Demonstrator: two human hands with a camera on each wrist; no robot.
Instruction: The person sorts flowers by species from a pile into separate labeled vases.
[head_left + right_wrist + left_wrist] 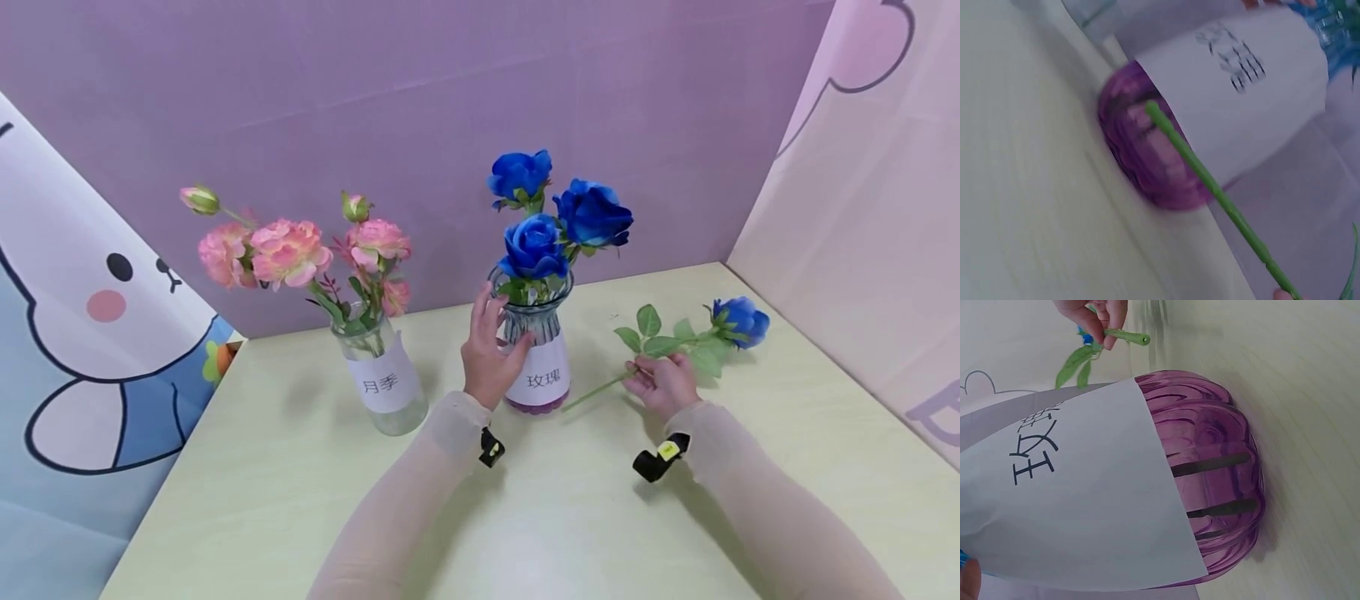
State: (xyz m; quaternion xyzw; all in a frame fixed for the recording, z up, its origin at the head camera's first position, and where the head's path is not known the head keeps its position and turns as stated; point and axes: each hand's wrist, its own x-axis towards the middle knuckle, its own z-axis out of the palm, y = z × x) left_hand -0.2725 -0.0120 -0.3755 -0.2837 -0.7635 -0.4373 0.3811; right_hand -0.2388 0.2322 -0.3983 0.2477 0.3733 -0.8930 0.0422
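A glass vase [533,329], blue at the neck and purple at its base [1157,140], stands upright with three blue roses [534,246] in it. Round its front is a white paper label [1097,487] with dark characters. My left hand [491,354] holds the vase at its left side, thumb across the front and fingers near the rim. To the right, my right hand [663,383] pinches the green stem of a single blue rose [738,322]. Its bloom points right, and the cut stem end [1141,339] points toward the vase's base, apart from the glass in the head view.
Left of my left hand, a clear glass vase [411,412] with a paper label holds pink flowers [292,252] and buds. A purple backdrop [420,100] rises behind the pale table [247,500]. Printed cloth panels [112,367] flank it.
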